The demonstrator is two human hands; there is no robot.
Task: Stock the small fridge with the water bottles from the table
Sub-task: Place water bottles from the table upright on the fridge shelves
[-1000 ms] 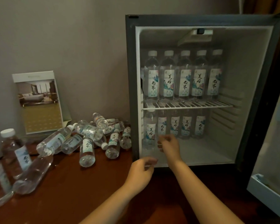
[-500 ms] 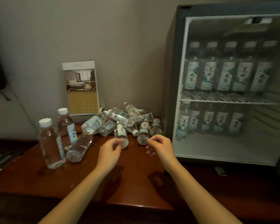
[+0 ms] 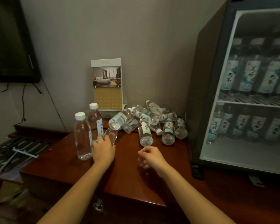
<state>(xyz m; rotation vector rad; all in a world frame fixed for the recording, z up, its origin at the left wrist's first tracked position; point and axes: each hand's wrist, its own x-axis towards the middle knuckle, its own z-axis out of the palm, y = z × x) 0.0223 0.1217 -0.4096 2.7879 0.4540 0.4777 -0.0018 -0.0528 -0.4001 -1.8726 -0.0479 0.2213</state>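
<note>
The small fridge (image 3: 205, 94) stands open at the right end of the counter (image 3: 128, 172). Inside it, a row of upright labelled water bottles (image 3: 250, 73) fills the wire shelf (image 3: 249, 103), and a second row (image 3: 242, 126) stands on the fridge floor below. The fridge's right side runs out of frame, so neither row can be counted in full, and the bottles inside are blurred. More bottles lie in a loose pile (image 3: 145, 117) on the far part of the counter, just left of the fridge, stacked over one another with caps pointing various ways. Two upright bottles (image 3: 82, 136) stand together at the left. Beside them, the left hand (image 3: 103, 147) reaches onto a clear bottle lying on its side (image 3: 114, 136), fingers curved over its near end, which the hand hides. The right hand (image 3: 150, 156) hovers over the counter with fingers loosely curled and nothing in it. It is just near the base of a labelled bottle (image 3: 145, 135) that juts from the pile, and does not touch it. A display card (image 3: 106, 84) with a photo of a bedroom leans against the far wall behind the pile. A dark television (image 3: 11, 39) is cut off at the upper left, with cables (image 3: 23, 102) hanging beneath it.
</note>
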